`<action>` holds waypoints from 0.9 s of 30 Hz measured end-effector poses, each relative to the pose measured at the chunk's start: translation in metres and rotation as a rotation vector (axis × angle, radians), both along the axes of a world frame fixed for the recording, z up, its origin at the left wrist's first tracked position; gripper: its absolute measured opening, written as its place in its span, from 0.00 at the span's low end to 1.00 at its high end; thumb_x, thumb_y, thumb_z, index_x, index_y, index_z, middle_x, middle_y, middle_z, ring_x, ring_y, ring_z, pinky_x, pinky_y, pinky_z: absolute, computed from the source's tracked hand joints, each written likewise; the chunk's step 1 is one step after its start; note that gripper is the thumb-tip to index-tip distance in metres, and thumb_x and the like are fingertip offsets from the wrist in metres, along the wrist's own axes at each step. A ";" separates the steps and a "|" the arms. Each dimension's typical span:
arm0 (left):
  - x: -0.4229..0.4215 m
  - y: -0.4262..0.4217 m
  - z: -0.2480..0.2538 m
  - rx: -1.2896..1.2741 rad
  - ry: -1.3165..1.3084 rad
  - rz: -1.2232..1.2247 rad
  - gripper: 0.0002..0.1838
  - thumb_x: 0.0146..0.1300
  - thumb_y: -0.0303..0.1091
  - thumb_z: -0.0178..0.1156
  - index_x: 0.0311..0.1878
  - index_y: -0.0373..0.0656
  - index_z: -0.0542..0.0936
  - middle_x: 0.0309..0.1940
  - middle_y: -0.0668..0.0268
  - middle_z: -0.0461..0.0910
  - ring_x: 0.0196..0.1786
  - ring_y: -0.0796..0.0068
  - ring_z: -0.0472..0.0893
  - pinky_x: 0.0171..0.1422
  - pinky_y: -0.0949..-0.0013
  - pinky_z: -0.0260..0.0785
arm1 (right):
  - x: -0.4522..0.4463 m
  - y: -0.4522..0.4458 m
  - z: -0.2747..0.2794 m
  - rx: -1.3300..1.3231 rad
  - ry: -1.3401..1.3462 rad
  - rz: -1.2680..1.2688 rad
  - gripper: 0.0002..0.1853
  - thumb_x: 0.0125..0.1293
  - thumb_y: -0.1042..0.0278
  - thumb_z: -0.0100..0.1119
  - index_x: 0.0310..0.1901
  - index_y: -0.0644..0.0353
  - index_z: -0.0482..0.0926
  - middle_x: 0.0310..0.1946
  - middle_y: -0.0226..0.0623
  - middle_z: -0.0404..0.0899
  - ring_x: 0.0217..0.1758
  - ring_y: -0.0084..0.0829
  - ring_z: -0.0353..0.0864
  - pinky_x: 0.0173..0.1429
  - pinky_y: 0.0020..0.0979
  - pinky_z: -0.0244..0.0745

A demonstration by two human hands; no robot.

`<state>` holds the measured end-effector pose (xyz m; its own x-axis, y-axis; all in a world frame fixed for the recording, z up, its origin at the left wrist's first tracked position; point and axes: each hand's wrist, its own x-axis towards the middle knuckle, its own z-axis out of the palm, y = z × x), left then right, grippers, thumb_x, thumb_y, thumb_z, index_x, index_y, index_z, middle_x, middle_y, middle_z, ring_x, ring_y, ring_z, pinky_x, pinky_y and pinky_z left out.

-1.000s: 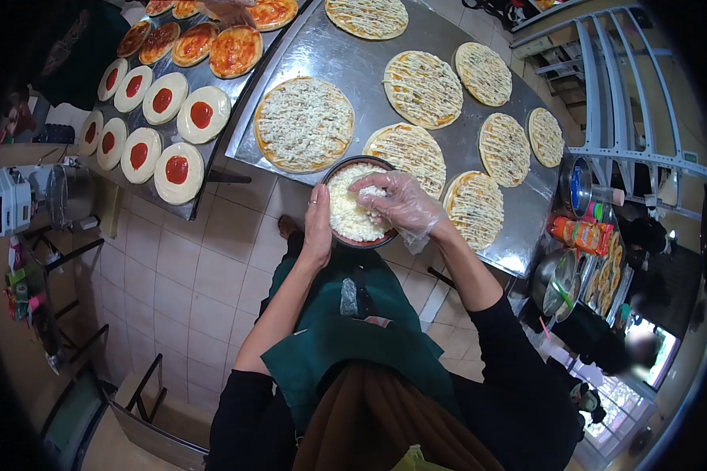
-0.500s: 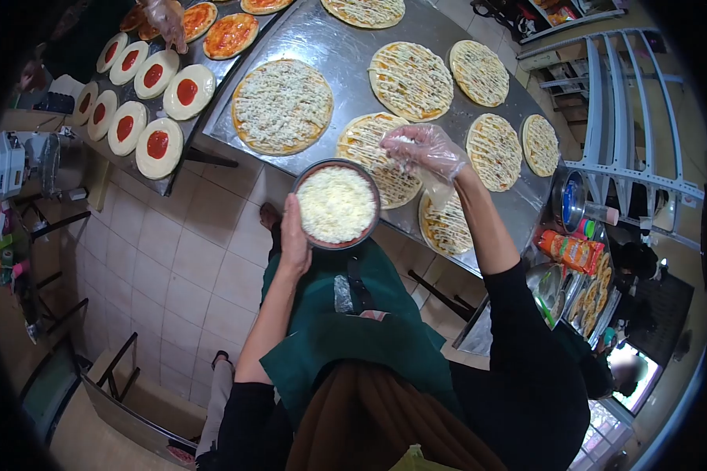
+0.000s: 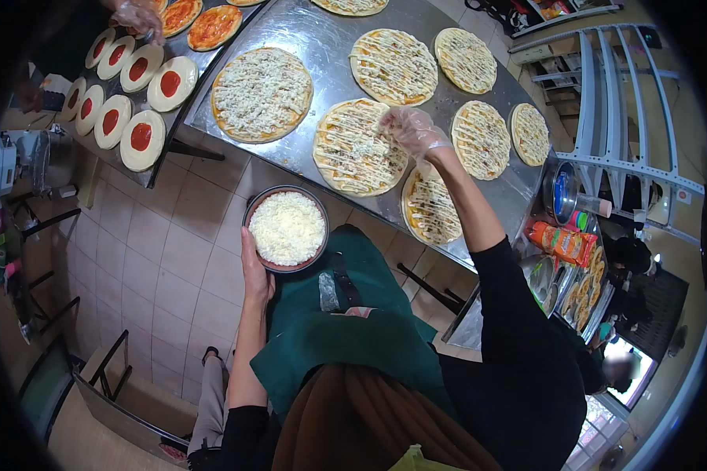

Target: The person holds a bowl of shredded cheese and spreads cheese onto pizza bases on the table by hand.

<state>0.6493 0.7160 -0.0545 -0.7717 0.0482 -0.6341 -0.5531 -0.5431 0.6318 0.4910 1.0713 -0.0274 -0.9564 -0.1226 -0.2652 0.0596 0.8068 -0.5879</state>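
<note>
My left hand (image 3: 255,268) grips the side of a round bowl (image 3: 316,200), held level in front of my apron. Grated white cheese (image 3: 288,228) fills it nearly to the rim. In a clear plastic glove, my right hand (image 3: 414,133) is above the right part of a pizza (image 3: 353,169) striped with pale sauce. Its fingers are bunched together on a pinch of cheese, mostly hidden by the glove. Some shreds lie on that pizza near the fingertips. To its left, another pizza (image 3: 262,96) is thickly covered with grated cheese.
Several more sauce-striped pizzas (image 3: 393,67) lie on the metal table (image 3: 322,67). On a second table, a co-worker's gloved hand (image 3: 139,17) is over dough rounds (image 3: 173,83) with red sauce. A metal rack (image 3: 628,110), a bowl (image 3: 560,192) and an orange packet (image 3: 562,243) are at right.
The bowl in my left hand has shifted left and lower, away from the table edge. My right hand has turned downward over the pizza, and more shreds show on its surface.
</note>
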 end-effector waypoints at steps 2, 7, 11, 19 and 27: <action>0.000 0.002 0.005 0.000 -0.004 0.001 0.34 0.77 0.56 0.39 0.70 0.34 0.62 0.66 0.55 0.69 0.67 0.66 0.71 0.72 0.63 0.63 | 0.009 -0.001 0.004 0.031 -0.072 -0.015 0.10 0.59 0.75 0.56 0.41 0.58 0.83 0.34 0.46 0.84 0.37 0.43 0.84 0.43 0.37 0.77; 0.004 0.003 0.002 -0.018 -0.003 0.004 0.34 0.77 0.57 0.38 0.70 0.34 0.62 0.66 0.55 0.70 0.66 0.66 0.72 0.72 0.63 0.63 | 0.014 -0.010 0.003 0.136 -0.003 0.095 0.09 0.63 0.71 0.56 0.42 0.58 0.84 0.35 0.47 0.84 0.39 0.45 0.84 0.45 0.39 0.77; 0.007 0.005 0.006 -0.004 0.011 -0.015 0.34 0.77 0.57 0.39 0.70 0.34 0.62 0.66 0.55 0.70 0.66 0.66 0.72 0.71 0.64 0.64 | -0.002 -0.021 -0.002 0.122 -0.013 -0.014 0.09 0.61 0.71 0.58 0.40 0.58 0.85 0.35 0.48 0.84 0.39 0.46 0.84 0.46 0.40 0.77; 0.014 0.002 0.000 -0.027 0.024 -0.033 0.36 0.76 0.59 0.38 0.71 0.36 0.61 0.66 0.55 0.69 0.67 0.65 0.72 0.72 0.62 0.64 | -0.029 -0.041 -0.025 0.047 0.147 0.088 0.09 0.62 0.69 0.58 0.40 0.61 0.85 0.35 0.51 0.83 0.39 0.48 0.83 0.46 0.42 0.78; 0.013 0.004 -0.001 -0.034 0.030 -0.005 0.35 0.76 0.58 0.39 0.71 0.36 0.61 0.66 0.55 0.69 0.67 0.65 0.72 0.72 0.62 0.64 | -0.009 -0.070 -0.014 0.091 0.249 0.241 0.15 0.61 0.77 0.55 0.49 0.55 0.83 0.43 0.46 0.81 0.46 0.45 0.81 0.49 0.40 0.76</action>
<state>0.6625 0.7204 -0.0559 -0.7904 0.0312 -0.6118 -0.5360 -0.5186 0.6661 0.4822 1.0008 -0.0419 -0.9396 -0.3389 -0.0475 -0.2749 0.8301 -0.4852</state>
